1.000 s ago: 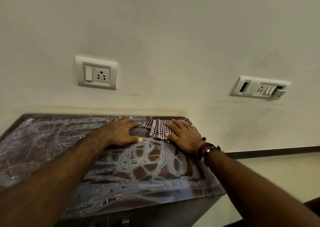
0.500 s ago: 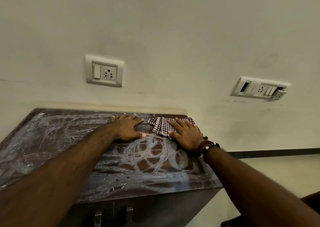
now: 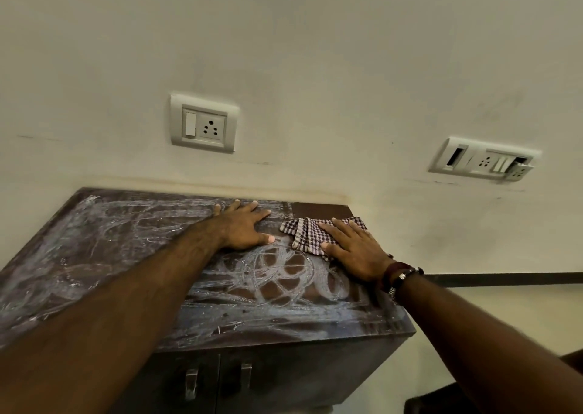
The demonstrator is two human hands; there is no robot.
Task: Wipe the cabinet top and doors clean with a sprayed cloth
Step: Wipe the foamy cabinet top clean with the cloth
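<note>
The fingers (image 3: 339, 231) of the right hand (image 3: 353, 249) lie straight and spread out flat on the checked cloth (image 3: 304, 232). They press the cloth down and do not curl around it. The cloth sits near the back right corner of the cabinet top (image 3: 126, 256), folded and a bit bunched up on its left side. The left hand (image 3: 243, 227) lies flat on the cabinet top just beside the cloth, with its fingers straight and a little apart. It holds nothing. Its thumb points toward the cloth but does not touch it.

The cabinet top is dark and covered with white chalky scribbles and loops. A small dark patch by the back right corner, behind the cloth, looks clean. Two cabinet doors (image 3: 268, 379) show below the front edge, each with a metal handle (image 3: 191, 383).

The right wrist wears dark bands (image 3: 399, 276). On the wall (image 3: 315, 50) behind are a switch and socket plate (image 3: 203, 124) and, farther right, another socket plate (image 3: 484, 158) with a loose part hanging out.
</note>
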